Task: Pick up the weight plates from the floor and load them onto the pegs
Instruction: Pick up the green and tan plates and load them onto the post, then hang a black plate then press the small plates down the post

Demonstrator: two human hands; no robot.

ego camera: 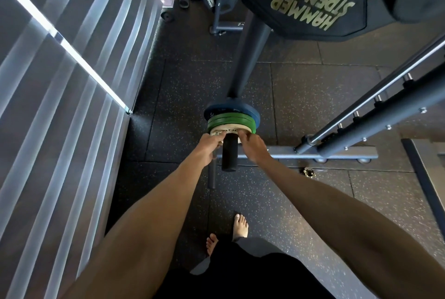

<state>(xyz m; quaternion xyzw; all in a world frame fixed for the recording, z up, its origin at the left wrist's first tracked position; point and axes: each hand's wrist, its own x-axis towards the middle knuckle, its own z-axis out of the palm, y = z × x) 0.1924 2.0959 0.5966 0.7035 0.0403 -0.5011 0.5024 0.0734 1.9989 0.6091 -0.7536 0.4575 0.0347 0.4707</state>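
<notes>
Currently, in the head view, a white plate [225, 131] is pinched at its rim by the left hand [209, 146] and right hand [252, 147], threaded on the black peg [229, 154] beside the green plates [231, 121]. Loading seems under way; next, it should be pushed flush and released.

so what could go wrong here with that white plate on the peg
The left hand and right hand both grip the white plate by its rim, right against the green plates, so fingers might get pinched. If it slipped off the peg, it could fall toward the bare feet below.
</notes>
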